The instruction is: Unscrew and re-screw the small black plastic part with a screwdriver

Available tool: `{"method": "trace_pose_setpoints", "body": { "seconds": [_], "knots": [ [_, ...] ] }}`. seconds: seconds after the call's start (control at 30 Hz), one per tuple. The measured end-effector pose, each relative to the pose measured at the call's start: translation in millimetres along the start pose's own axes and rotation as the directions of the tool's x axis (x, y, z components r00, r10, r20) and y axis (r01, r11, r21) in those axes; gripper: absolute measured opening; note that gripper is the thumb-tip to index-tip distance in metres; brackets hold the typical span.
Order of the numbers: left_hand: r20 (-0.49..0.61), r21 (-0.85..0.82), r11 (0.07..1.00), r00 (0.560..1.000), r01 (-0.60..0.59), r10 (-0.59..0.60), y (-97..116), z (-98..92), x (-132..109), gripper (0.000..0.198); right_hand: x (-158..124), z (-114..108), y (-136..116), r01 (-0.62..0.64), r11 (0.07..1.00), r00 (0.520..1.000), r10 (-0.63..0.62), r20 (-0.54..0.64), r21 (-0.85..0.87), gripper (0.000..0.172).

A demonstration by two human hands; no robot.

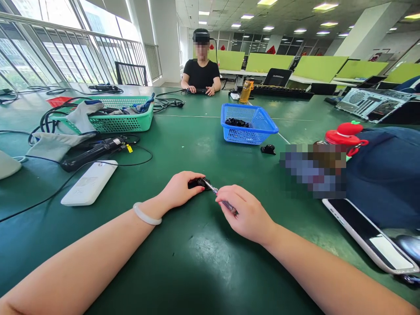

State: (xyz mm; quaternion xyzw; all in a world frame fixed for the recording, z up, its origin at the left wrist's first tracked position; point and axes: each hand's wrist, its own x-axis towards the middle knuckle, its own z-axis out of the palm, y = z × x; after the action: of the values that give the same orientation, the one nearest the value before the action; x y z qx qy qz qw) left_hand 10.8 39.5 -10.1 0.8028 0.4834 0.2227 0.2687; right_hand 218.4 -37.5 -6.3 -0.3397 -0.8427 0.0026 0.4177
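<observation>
My left hand (180,189) pinches a small black part (196,182) against the green tabletop, thumb and fingers on either side of it. Much of that part is covered by the fingers, so its exact kind is unclear. My right hand (246,213) is closed round the handle of a screwdriver (210,186). Its metal shaft slants up and left, and the tip meets the black part. Beyond the hands, a blue plastic basket (244,138) contains several black pieces (236,123). Another black piece (268,149) lies just outside its front right corner.
A green basket (126,124) with gloves and cables stands at left, near a black handheld device (95,153) and a white power bank (89,183). At right are a phone (367,232), a dark blue bag (387,175) and a red-lidded bottle (348,135). Opposite sits a person (201,73).
</observation>
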Motion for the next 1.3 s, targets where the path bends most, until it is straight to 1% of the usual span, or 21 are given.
{"method": "trace_pose_setpoints", "body": {
  "seconds": [0.1, 0.2, 0.43, 0.7, 0.8, 0.87, 0.97, 1.07, 1.13, 1.3],
  "knots": [
    [0.011, 0.021, 0.999, 1.000, -0.025, 0.025, 0.2, -0.2, 0.6, 0.036, 0.1, 1.4, -0.2, 0.074, 0.997, 0.996, -0.075, 0.049, 0.035, 0.010],
    [0.019, 0.031, 0.999, 0.999, -0.042, 0.041, -0.2, -0.2, 0.9, 0.035, 0.8, 0.9, -1.4, 0.113, 0.992, 0.991, -0.116, 0.059, 0.052, 0.009],
    [0.032, 0.023, 0.997, 0.997, -0.069, 0.068, -3.3, 0.6, 1.3, 0.035, 1.1, 0.9, -0.1, 0.090, 0.996, 0.993, -0.091, 0.078, 0.023, 0.010],
    [0.061, 0.027, 0.994, 0.992, -0.109, 0.107, -3.5, 0.2, 0.7, 0.034, 0.9, 2.3, 3.7, 0.098, 0.994, 0.995, -0.099, 0.031, 0.057, 0.008],
    [0.070, 0.029, 0.993, 0.992, -0.111, 0.109, -2.6, -0.1, 0.8, 0.034, 0.1, 3.6, 2.0, 0.100, 0.995, 0.993, -0.101, 0.055, 0.024, 0.009],
    [0.071, 0.037, 0.993, 0.992, -0.109, 0.106, -2.3, -0.3, 1.2, 0.035, -0.9, 5.8, 0.5, 0.147, 0.989, 0.986, -0.145, 0.089, -0.022, 0.009],
    [0.069, 0.046, 0.993, 0.992, -0.109, 0.106, -2.4, -0.6, 1.8, 0.034, -2.2, 9.9, -1.9, 0.241, 0.967, 0.961, -0.225, 0.160, -0.086, 0.010],
    [0.071, 0.040, 0.994, 0.992, -0.106, 0.103, -2.8, -0.9, 2.1, 0.035, -2.4, 12.6, -3.4, 0.282, 0.952, 0.945, -0.253, 0.207, -0.121, 0.013],
    [0.072, 0.031, 0.994, 0.992, -0.103, 0.100, -3.2, -0.7, 2.1, 0.035, -2.4, 13.0, -3.3, 0.285, 0.950, 0.945, -0.256, 0.205, -0.127, 0.013],
    [0.063, -0.001, 0.997, 0.995, -0.074, 0.074, -4.9, 0.3, 2.9, 0.036, -2.8, 11.7, -0.9, 0.246, 0.961, 0.962, -0.227, 0.149, -0.128, 0.013]
  ]
}}
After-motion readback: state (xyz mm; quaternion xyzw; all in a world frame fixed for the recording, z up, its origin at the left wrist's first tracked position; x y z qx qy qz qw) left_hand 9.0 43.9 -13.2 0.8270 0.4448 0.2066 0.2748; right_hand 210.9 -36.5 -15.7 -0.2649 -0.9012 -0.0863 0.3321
